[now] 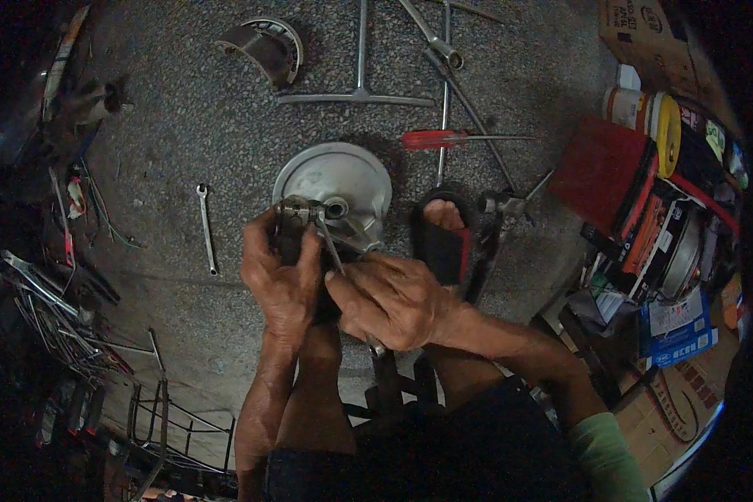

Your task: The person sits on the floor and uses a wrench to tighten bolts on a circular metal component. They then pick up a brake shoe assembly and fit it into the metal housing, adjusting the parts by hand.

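A round grey metal plate (pixel 311 170) with a raised centre hole, like a brake drum cover, lies on the ground in front of me. At its near left side my left hand (pixel 283 289) is closed, thumb and fingers round a small metal part (pixel 294 207). My right hand (pixel 393 301) is wrapped round a slim wrench (pixel 333 253). The wrench's upper end meets the small part near the plate's centre; its lower end shows below my fist. Exactly how the wrench sits on the part is too small to tell.
A combination wrench (pixel 206 230) lies left of the plate. Beyond are a curved brake shoe (pixel 268 46), a T-handle wrench (pixel 356 99) and a red-handled screwdriver (pixel 435 140). A hammer (pixel 502 203) lies by my sandalled foot (pixel 443 230). Boxes (pixel 602 171) crowd the right, tools (pixel 46 322) the left.
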Tool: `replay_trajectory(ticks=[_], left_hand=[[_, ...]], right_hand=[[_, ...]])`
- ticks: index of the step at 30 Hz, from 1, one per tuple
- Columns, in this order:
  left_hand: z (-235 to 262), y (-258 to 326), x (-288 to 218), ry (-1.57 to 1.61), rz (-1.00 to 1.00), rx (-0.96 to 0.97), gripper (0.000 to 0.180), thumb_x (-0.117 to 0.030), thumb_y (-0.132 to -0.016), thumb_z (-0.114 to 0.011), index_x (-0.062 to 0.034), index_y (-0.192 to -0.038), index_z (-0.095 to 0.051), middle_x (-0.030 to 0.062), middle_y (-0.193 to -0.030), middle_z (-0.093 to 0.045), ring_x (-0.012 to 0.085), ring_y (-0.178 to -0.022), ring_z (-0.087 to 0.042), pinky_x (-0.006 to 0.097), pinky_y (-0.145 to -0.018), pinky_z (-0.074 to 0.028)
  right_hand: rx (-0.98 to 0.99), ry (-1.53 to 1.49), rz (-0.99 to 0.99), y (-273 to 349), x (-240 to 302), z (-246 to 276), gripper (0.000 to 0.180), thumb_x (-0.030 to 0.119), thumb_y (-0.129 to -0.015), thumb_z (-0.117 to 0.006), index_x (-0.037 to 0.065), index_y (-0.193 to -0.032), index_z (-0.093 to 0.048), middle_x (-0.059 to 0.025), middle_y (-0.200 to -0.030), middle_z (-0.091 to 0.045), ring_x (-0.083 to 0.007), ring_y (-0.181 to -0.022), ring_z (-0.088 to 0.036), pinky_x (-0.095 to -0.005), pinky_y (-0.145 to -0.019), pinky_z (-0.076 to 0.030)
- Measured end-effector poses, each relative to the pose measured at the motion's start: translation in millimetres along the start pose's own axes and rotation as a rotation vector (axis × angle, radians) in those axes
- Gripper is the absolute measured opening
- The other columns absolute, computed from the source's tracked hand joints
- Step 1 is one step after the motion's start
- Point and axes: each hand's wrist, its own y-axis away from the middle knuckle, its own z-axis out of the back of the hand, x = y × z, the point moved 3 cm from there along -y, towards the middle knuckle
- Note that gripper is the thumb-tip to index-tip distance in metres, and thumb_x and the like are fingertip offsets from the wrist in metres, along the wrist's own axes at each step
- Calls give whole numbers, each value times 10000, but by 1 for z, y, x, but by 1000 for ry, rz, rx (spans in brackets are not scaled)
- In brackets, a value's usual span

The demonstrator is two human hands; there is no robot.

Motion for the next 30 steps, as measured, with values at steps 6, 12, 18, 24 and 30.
replay_trajectory(ticks=[6,12,18,24,30], left_hand=[[5,4,-2,-72,-23,-2,359,-63,-804,-742,34,-1103,-569,126,-991,-641,176,-885,-631,309,-803,-532],[4,3,-1,-46,-34,-23,357,-67,-796,-745,25,-1095,-574,118,-977,-641,173,-861,-629,308,-773,-533],[2,3,3,-22,-12,-41,346,-64,-786,-744,20,-1081,-584,117,-960,-644,174,-847,-631,309,-760,-533],[3,2,0,-95,-82,-39,346,-64,-785,-747,20,-1078,-585,119,-953,-643,183,-839,-636,312,-757,-534],[2,3,2,-118,-37,-37,368,-56,-779,-752,22,-1092,-577,117,-968,-638,180,-852,-632,313,-764,-533]], right_hand=[[4,-59,-24,1,4,-1,425,174,-728,-704,-98,-1041,-612,-192,-886,-630,-299,-798,-660,-412,-741,-584],[-7,-126,-86,4,7,3,411,104,-723,-713,-113,-1054,-603,-199,-913,-639,-303,-827,-676,-428,-776,-591],[11,-114,-81,4,7,1,411,105,-746,-704,-114,-1078,-600,-201,-923,-642,-304,-845,-674,-426,-777,-591],[71,17,-21,12,11,-6,363,173,-804,-657,-67,-1076,-649,-201,-952,-649,-310,-918,-666,-450,-845,-570],[101,21,2,30,5,-14,401,161,-762,-678,-62,-1095,-650,-221,-983,-645,-323,-950,-660,-452,-878,-557]])
